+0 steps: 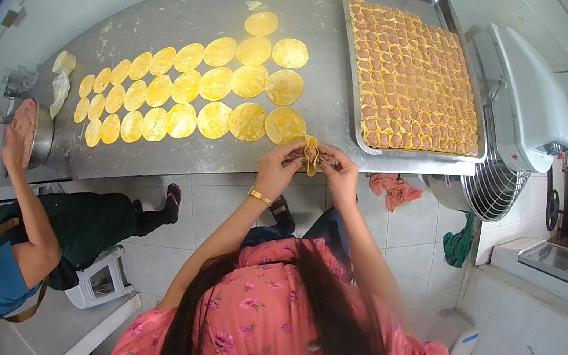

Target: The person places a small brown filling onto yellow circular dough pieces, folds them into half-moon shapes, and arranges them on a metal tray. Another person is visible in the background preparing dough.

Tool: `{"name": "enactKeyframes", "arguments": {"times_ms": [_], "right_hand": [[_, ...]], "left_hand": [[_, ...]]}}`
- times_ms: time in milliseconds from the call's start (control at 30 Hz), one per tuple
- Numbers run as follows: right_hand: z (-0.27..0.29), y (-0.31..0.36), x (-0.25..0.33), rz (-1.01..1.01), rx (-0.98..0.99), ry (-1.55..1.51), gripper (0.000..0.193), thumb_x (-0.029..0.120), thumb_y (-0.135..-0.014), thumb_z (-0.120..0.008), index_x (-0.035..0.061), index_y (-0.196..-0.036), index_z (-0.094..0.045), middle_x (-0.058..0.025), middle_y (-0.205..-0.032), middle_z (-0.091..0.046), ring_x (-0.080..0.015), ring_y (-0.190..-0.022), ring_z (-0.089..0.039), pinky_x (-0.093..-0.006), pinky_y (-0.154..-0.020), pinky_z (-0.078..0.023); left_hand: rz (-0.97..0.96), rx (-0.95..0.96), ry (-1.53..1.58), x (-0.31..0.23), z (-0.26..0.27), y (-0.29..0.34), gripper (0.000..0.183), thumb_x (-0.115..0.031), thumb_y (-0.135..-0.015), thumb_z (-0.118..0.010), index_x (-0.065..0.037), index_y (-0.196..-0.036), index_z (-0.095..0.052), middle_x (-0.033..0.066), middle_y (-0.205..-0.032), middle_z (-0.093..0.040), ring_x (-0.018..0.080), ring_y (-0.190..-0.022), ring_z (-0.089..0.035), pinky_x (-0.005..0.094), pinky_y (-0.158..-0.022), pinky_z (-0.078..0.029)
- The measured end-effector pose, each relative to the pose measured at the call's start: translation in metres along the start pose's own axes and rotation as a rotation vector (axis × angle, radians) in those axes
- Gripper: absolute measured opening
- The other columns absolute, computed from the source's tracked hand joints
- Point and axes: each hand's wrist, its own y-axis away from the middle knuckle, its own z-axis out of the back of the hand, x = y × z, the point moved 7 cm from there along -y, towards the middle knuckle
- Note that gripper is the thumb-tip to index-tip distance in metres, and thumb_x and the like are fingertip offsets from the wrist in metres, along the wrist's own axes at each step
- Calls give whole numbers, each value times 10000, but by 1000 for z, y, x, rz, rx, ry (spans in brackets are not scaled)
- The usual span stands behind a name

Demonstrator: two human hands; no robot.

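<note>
Between my two hands, at the near edge of the metal table, is a yellow dumpling point(311, 153) with pinkish filling. My left hand point(281, 169) pinches its left side, and my right hand point(338, 175) closes on its right side. Just left of the dumpling lies a round yellow wrapper point(285, 126), the nearest of several set out in rows across the table. To the right, a large metal tray point(413, 158) holds many open-topped dumplings packed tightly, with bare tray at its far end.
A mixer point(526, 104) with a wire guard stands right of the tray. At far left, a co-worker's hand point(12, 148) is by a metal bowl point(43, 136) of pink filling. A pink cloth point(395, 191) hangs at the table's edge. A white stool point(103, 279) stands below left.
</note>
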Motion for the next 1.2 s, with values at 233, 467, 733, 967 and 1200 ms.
{"name": "enactKeyframes", "arguments": {"times_ms": [233,467,733,967,1200], "right_hand": [[3,-1,4,-1,-25,-3,203,-78,-790,-585,-25,-985,-611,-49,-993,-621,-125,-864,-582,-235,-767,-461],[-6,7,30,-111,-15,-401,260,-109,-801,-552,-20,-1044,-577,-68,-1073,-611,-131,-978,-570,-248,-857,-451],[12,2,34,-4,37,-116,301,-146,-766,-560,-10,-1027,-622,-75,-1083,-613,-140,-1011,-574,-269,-889,-457],[15,-4,45,57,119,388,397,-116,-701,-621,23,-1073,-614,-52,-1004,-618,-131,-888,-599,-260,-795,-489],[2,0,60,267,145,598,360,-34,-693,-652,25,-1044,-595,-128,-968,-602,-294,-865,-597,-340,-735,-487]], "left_hand": [[39,4,59,7,2,-4,187,51,-842,-557,-15,-1014,-589,52,-929,-647,130,-837,-623,266,-740,-545],[44,-48,372,-7,-3,-2,143,61,-812,-595,-23,-917,-545,85,-1101,-574,131,-926,-589,274,-778,-538],[45,143,557,-28,-9,7,242,67,-801,-594,-15,-1017,-523,68,-1107,-535,149,-1004,-571,301,-820,-532],[-92,84,-115,-24,-5,-5,189,62,-755,-631,4,-932,-599,53,-945,-628,138,-851,-634,254,-709,-532],[-320,100,-398,-32,-17,-2,142,41,-708,-679,1,-816,-596,79,-991,-647,171,-790,-657,268,-677,-531]]}}
